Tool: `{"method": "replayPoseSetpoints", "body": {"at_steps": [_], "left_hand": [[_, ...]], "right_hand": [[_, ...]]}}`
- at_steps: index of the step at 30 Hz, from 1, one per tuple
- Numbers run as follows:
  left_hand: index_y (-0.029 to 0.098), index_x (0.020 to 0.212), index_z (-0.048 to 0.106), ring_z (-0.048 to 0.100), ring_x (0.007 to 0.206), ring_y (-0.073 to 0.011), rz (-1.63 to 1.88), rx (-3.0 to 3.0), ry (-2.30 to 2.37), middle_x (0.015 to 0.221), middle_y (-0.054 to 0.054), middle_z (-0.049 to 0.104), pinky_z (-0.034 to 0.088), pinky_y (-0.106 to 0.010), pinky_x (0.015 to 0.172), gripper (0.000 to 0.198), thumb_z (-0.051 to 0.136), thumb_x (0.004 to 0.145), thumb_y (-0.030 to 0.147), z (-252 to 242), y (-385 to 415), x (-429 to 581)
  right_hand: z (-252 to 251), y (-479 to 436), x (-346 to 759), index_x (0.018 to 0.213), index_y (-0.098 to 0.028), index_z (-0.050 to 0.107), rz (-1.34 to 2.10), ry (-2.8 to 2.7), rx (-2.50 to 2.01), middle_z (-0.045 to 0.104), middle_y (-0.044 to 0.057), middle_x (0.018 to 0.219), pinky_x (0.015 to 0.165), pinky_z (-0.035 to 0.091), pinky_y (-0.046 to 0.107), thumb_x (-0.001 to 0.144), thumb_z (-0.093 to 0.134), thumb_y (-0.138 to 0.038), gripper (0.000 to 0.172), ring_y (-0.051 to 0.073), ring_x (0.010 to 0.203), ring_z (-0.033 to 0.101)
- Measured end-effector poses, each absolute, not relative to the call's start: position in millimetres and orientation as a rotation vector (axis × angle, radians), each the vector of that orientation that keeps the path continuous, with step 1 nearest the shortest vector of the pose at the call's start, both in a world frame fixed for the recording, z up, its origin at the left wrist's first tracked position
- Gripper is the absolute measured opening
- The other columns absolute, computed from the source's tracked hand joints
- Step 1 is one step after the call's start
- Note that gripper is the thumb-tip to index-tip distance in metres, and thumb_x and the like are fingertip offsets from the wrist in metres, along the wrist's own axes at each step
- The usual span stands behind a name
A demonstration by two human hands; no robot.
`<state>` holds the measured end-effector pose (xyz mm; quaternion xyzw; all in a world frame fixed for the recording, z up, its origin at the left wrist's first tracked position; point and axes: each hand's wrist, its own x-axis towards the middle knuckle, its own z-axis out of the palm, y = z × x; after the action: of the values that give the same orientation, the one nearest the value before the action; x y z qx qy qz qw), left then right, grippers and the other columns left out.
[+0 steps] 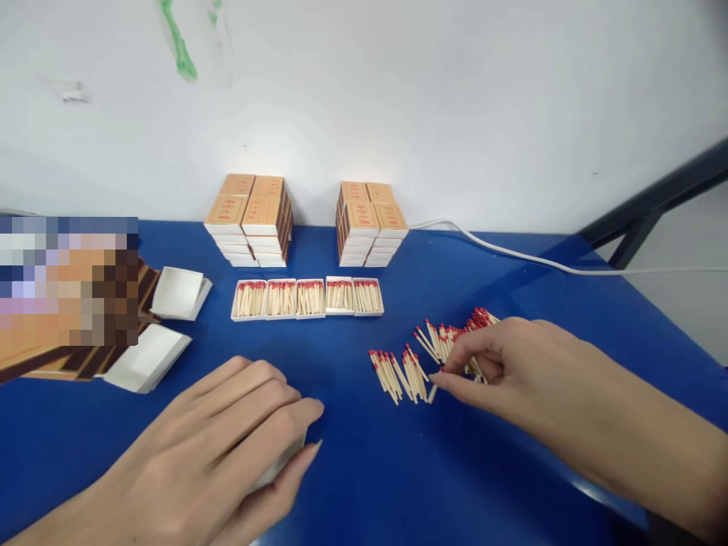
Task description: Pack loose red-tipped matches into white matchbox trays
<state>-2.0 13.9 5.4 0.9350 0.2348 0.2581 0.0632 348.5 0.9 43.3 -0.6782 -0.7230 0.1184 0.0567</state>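
Observation:
My right hand [512,360] pinches a single red-tipped match [433,392] between thumb and forefinger. Just left of those fingertips lie loose matches [392,373] in small groups, heads pointing away from me. A larger heap of matches [482,317] is partly covered by that hand. My left hand [244,447] is curled over a white matchbox tray [278,464]; only a strip of it shows between thumb and fingers, and its inside is hidden. Beyond the hands, several white trays filled with matches [310,298] stand side by side in a row.
Two stacks of closed matchboxes, a left stack [250,220] and a right stack [371,221], stand by the wall. Empty white trays [149,356] and brown-striped sleeves [85,364] lie at left, partly pixelated. A white cable [512,259] crosses the back of the blue table [353,485].

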Motion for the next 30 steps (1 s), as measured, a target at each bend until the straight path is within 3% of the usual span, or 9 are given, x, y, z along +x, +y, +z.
{"method": "replayPoseSetpoints", "body": {"at_steps": [2, 6, 18, 23, 30], "left_hand": [[0.014, 0.131, 0.075, 0.067, 0.108, -0.0186, 0.781, 2.812, 0.714, 0.110, -0.004, 0.076, 0.049, -0.037, 0.105, 0.024, 0.067, 0.108, 0.009, 5, 14, -1], [0.014, 0.129, 0.076, 0.066, 0.110, -0.0190, 0.802, 2.806, 0.726, 0.109, -0.004, 0.076, 0.047, -0.037, 0.107, 0.022, 0.065, 0.110, 0.010, 6, 12, 0], [0.015, 0.128, 0.075, 0.067, 0.107, -0.0187, 0.797, 2.813, 0.743, 0.107, -0.003, 0.077, 0.049, -0.038, 0.106, 0.022, 0.065, 0.109, 0.010, 8, 13, 4], [0.016, 0.129, 0.075, 0.069, 0.105, -0.0188, 0.811, 2.826, 0.752, 0.107, -0.003, 0.078, 0.049, -0.039, 0.107, 0.021, 0.064, 0.111, 0.012, 9, 11, 3], [0.015, 0.130, 0.076, 0.069, 0.108, -0.0190, 0.784, 2.835, 0.726, 0.109, -0.004, 0.077, 0.050, -0.039, 0.105, 0.023, 0.066, 0.109, 0.010, 8, 13, 3]], "right_hand": [[41, 1, 342, 0.077, -0.032, 0.079, 0.415, -2.267, -2.088, 0.065, -0.004, 0.062, 0.053, 0.034, 0.032, 0.097, 0.076, -0.040, 0.022, 0.015, 0.054, 0.055], [41, 2, 331, 0.079, -0.034, 0.078, 0.451, -2.248, -2.122, 0.059, -0.005, 0.059, 0.056, 0.032, 0.033, 0.100, 0.071, -0.045, 0.025, 0.017, 0.056, 0.054], [41, 8, 321, 0.079, -0.035, 0.079, 0.490, -2.049, -2.219, 0.058, -0.004, 0.057, 0.081, 0.045, 0.042, 0.100, 0.069, -0.047, 0.026, 0.021, 0.065, 0.057], [43, 5, 319, 0.075, -0.032, 0.073, 0.660, -2.075, -2.129, 0.061, -0.004, 0.061, 0.068, 0.042, 0.039, 0.107, 0.057, -0.058, 0.044, 0.018, 0.059, 0.054], [46, 4, 312, 0.082, -0.032, 0.075, 0.844, -2.009, -2.044, 0.073, -0.004, 0.074, 0.065, 0.041, 0.037, 0.110, 0.052, -0.058, 0.044, 0.017, 0.067, 0.065]]}}
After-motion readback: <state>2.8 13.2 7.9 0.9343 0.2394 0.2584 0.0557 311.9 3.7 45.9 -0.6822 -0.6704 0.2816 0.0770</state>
